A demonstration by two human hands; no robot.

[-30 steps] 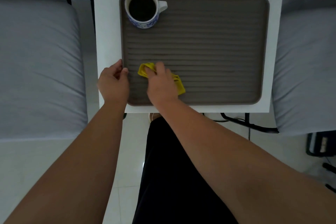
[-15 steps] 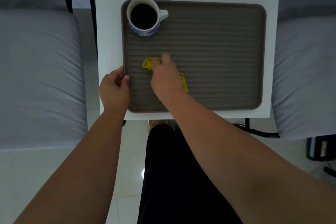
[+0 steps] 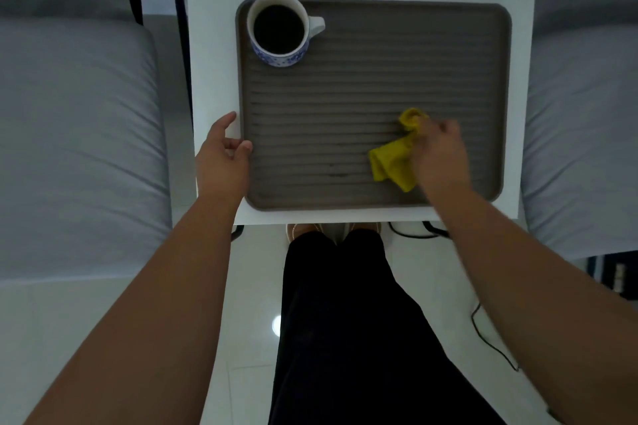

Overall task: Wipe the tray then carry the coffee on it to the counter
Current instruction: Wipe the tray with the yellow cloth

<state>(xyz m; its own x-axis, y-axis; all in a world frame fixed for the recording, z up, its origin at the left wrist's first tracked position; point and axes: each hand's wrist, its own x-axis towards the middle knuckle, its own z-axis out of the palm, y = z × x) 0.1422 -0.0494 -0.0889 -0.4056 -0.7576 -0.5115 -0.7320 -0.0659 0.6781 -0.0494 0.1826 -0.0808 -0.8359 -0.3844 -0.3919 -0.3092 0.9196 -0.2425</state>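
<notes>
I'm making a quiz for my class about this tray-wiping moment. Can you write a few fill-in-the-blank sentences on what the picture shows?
1. The right hand wipes the tray with a ____ cloth.
2. The mug stands in the tray's far ____ corner.
3. The mug's handle points to the ____.
4. The left hand touches the tray's ____ edge.

Missing words: yellow; left; right; left
</notes>
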